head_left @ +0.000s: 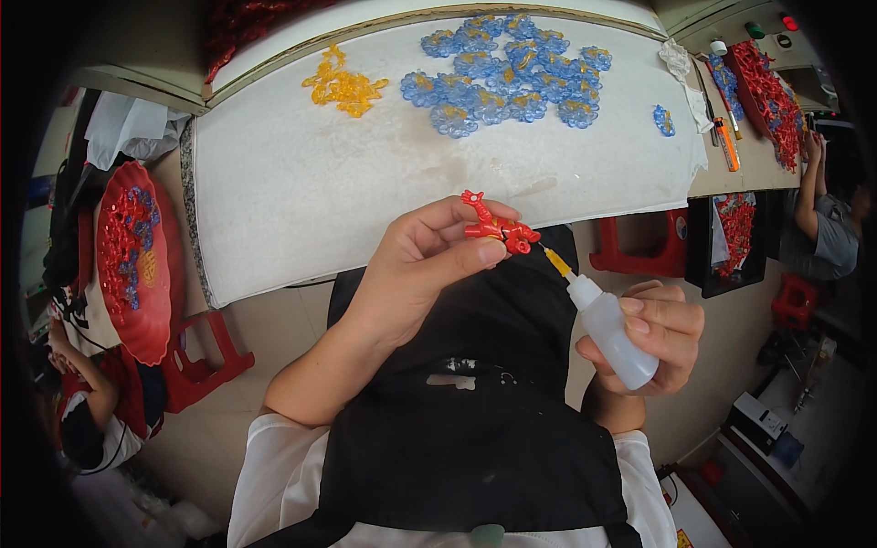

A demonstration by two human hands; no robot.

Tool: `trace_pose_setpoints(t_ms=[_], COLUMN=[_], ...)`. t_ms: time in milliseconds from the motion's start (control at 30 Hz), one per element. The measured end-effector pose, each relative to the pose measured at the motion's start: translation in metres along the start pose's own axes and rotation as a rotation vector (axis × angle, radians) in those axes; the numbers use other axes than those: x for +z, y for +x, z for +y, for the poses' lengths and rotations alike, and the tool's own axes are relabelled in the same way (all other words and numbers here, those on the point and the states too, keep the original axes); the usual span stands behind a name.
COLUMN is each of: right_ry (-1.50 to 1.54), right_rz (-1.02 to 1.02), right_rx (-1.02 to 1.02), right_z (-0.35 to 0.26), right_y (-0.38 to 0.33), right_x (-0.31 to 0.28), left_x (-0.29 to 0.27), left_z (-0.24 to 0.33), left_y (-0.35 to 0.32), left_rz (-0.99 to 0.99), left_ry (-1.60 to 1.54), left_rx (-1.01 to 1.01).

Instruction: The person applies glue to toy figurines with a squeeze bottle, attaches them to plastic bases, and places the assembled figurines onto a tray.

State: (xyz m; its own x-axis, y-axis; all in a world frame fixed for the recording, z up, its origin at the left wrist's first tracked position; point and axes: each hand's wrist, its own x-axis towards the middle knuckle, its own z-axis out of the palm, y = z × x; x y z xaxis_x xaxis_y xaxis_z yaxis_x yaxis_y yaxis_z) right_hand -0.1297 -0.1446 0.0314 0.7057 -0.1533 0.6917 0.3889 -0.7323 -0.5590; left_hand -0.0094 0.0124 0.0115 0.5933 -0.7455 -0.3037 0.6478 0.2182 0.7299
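Between the thumb and fingers of my left hand (416,260) is a small red plastic figure (498,228) with a raised, pronged end and some yellow on it. My right hand (653,338) is wrapped round a translucent white squeeze bottle (614,336) with a yellow needle tip (557,263). The thin needle points up and left, close to the right end of the figure; whether it touches I cannot tell. Beyond my hands, on the white work surface (320,201), lie many clear blue flower-like pieces (521,78) with yellow bits and a pile of yellow pieces (344,84).
At left, a red oval tray (142,265) holds red and blue pieces, beside a red stool (206,361). A lone blue piece (664,121) and an orange cutter (727,144) lie at right. A black bin (726,242) holds red pieces. Other people sit at both sides.
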Motion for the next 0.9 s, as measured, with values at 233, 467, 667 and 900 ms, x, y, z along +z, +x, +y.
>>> trace_pose_setpoints(t_ms=[233, 467, 667, 900], right_ry=[0.055, 0.069, 0.163, 0.028], right_rz=[-0.001, -0.008, -0.032, -0.353], right_rx=[0.043, 0.014, 0.165, 0.038], right_z=[-0.001, 0.003, 0.03, 0.076], right_y=[0.0, 0.0, 0.017, 0.061], right_x=[0.001, 0.003, 0.014, 0.084], left_x=[-0.002, -0.012, -0.047, -0.074], left_z=[-0.004, -0.007, 0.019, 0.039], left_y=[0.003, 0.003, -0.008, -0.028], left_rz=[-0.032, -0.032, 0.15, 0.243], left_ry=[-0.074, -0.202, -0.121, -0.082], left_rx=[-0.057, -0.116, 0.074, 0.277])
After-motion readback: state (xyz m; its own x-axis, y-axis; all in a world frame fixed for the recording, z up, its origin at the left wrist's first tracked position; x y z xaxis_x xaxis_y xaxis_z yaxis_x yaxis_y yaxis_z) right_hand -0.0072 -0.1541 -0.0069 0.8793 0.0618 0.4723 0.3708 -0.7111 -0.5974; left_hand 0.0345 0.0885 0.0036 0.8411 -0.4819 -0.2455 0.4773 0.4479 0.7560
